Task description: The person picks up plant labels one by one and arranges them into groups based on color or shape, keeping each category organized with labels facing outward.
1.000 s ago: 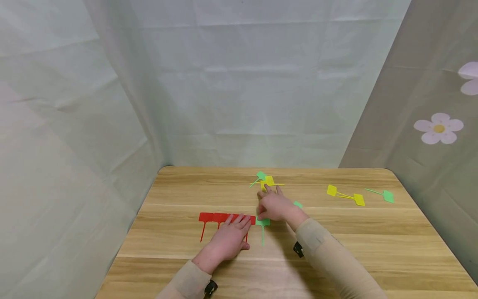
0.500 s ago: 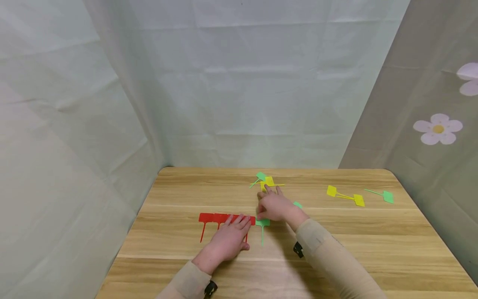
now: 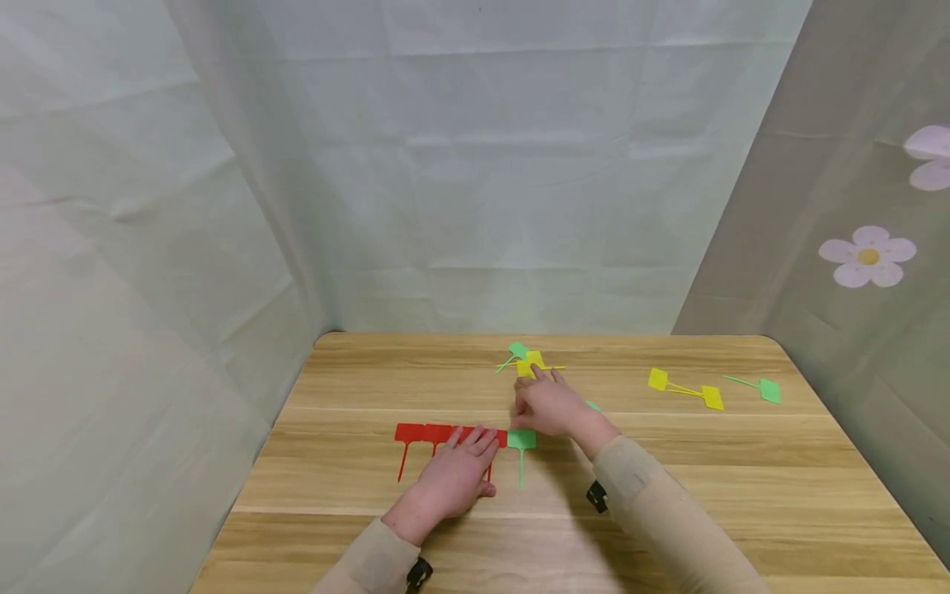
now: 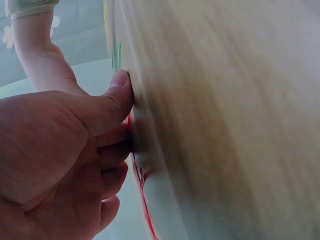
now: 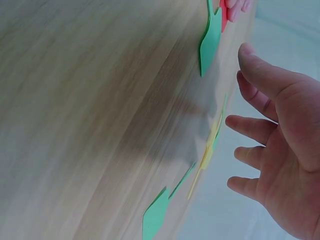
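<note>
A row of red flag-shaped plastic tags (image 3: 411,432) lies on the wooden table, thin stems toward the person. My left hand (image 3: 456,474) rests on the row's right part with its fingers laid out, hiding some tags. Against the right end sits a green tag (image 3: 523,440), its stem also pointing nearer. Just above and beyond that green tag is my right hand (image 3: 552,408). In the right wrist view its fingers (image 5: 250,129) are loosely bent and spread, holding nothing, apart from the green tag (image 5: 211,42).
Beyond the right hand, yellow tags (image 3: 531,363) overlap near a green tag (image 3: 517,351). Another green tag (image 5: 156,215) lies partly hidden by the right wrist in the head view. Farther right are two yellow tags (image 3: 712,398) and one green tag (image 3: 769,390). Cloth walls border the table.
My right hand has lifted off the green tag and shifted slightly away and to the right, uncovering more of it. The left hand stays put.
</note>
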The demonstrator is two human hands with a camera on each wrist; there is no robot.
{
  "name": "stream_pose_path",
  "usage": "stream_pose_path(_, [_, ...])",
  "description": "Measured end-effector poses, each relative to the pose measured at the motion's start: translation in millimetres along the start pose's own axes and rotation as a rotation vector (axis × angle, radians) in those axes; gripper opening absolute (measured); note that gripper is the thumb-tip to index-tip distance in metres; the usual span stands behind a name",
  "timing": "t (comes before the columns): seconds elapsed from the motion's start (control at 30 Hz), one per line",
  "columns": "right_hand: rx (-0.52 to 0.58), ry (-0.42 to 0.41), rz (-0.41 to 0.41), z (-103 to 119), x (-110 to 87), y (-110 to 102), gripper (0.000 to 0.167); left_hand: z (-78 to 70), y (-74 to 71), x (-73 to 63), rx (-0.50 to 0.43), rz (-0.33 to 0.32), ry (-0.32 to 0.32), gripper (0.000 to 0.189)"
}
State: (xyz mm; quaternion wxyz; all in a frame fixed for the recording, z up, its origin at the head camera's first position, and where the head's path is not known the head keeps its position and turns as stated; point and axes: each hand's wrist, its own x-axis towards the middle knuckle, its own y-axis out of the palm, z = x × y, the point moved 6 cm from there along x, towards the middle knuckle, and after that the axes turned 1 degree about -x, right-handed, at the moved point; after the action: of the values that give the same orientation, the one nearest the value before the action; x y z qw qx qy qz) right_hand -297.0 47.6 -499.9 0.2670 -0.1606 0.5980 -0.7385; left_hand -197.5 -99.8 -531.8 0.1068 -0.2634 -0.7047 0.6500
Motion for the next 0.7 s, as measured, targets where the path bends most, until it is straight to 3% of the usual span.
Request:
stream_pose_path(0.33, [-0.004,0.146,-0.146,-21.0,-12.0,-13.2,0.018,0.1,0.9,0.9,0.015,-0.012,0.008,0.075])
stream_pose_path(0.7, [0.075,0.285,-0.235,-59.4,-45.7,-25.5,0.023,0.0,1.0,0.3,0.043,-0.033,0.029,0.074])
